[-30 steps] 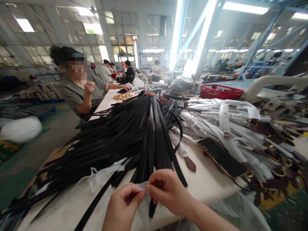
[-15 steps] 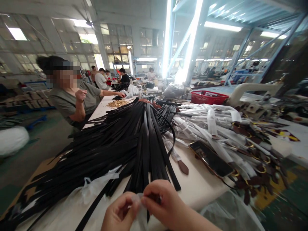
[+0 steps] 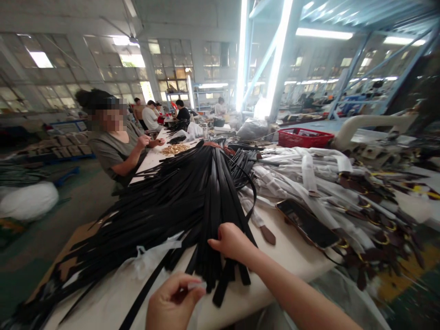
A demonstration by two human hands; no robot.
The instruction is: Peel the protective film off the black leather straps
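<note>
Near the bottom centre, my left hand [image 3: 173, 300] pinches a thin translucent plastic piece [image 3: 196, 285] between thumb and fingers. My right hand [image 3: 232, 243] lies over the near ends of the black straps [image 3: 185, 201], its fingers curled round; whatever is in its grip is hidden. The straps fan out across the pale table [image 3: 264, 279], gathered at their far end by a brown band [image 3: 215, 145]. A clear plastic bag [image 3: 137, 272] lies under the straps at the left.
Right of the straps lie a phone [image 3: 307, 223] and many white-wrapped straps [image 3: 292, 172] with brown ends. Behind them are a red basket [image 3: 304, 138] and a machine [image 3: 374, 133]. A person [image 3: 117, 146] stands across the table's left side, beside small golden pieces [image 3: 175, 149].
My right hand has left the plastic piece and moved up onto the black straps. My left hand still holds the plastic. The person across the table has drawn their outstretched hand back.
</note>
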